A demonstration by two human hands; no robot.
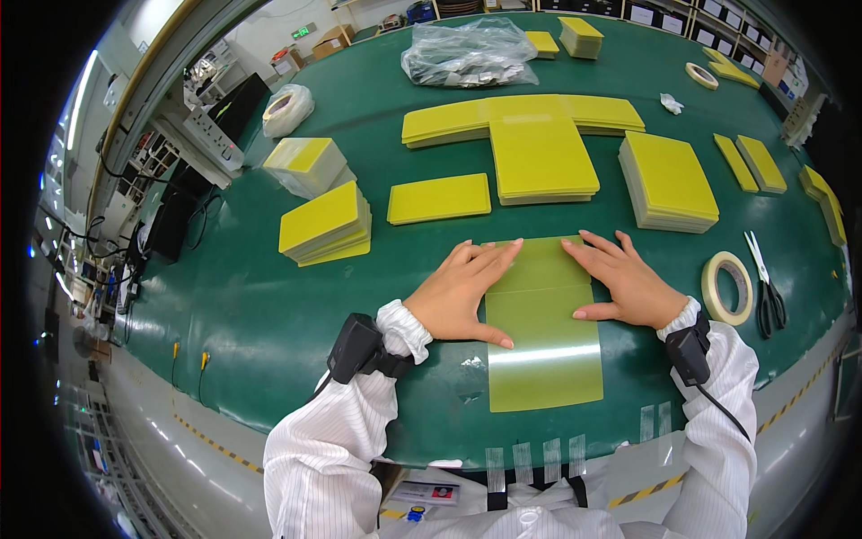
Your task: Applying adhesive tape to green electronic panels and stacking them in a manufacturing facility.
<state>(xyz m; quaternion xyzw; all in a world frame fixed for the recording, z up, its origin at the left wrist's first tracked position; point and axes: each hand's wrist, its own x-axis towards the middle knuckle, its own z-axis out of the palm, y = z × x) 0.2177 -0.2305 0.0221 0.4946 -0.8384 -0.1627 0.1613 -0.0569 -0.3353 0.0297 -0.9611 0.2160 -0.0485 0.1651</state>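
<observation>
Two thin yellow-green sheets lie edge to edge on the green table, the smaller one (539,265) at the far side and the longer one (545,379) nearer me. A seam runs across between them, and light glares off the near sheet. Fingers spread, my left hand (460,292) rests along their left edge, its thumb on the near sheet. My right hand (633,286) mirrors it at the right edge, with fingertips on the far sheet and the thumb near the seam. Both hands are open and grip nothing.
Beyond my hands lie a T-shaped group of yellow sheet stacks (543,162), a right stack (669,175) and a left stack (323,220). Tape (727,287) and scissors (763,287) sit at right. Transparent tape strips (523,463) hang on the near edge (422,454).
</observation>
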